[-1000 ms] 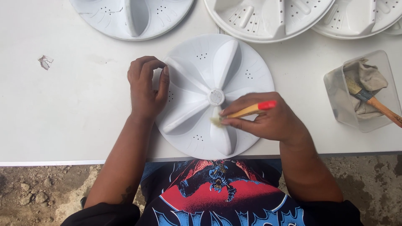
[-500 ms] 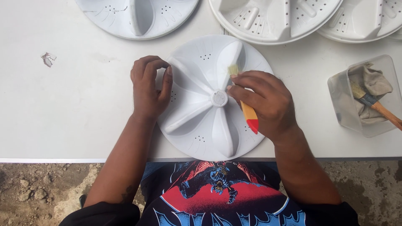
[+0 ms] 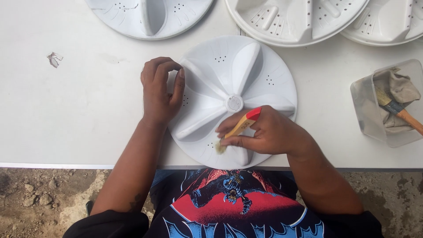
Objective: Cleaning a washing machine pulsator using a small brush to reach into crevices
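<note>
Brushing appears under way, not finished: right hand (image 3: pixel 271 134) fingers pinch the small brush (image 3: pixel 238 128) (bristles on the white finned disc's (image 3: pixel 264 72) near edge), left hand (image 3: pixel 159 90) fingers curled together on its left rim.

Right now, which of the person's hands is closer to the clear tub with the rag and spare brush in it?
The right. The right hand works a small brush on the white disc's near side, toward the tub. The left hand grips the disc's far left edge.
</note>
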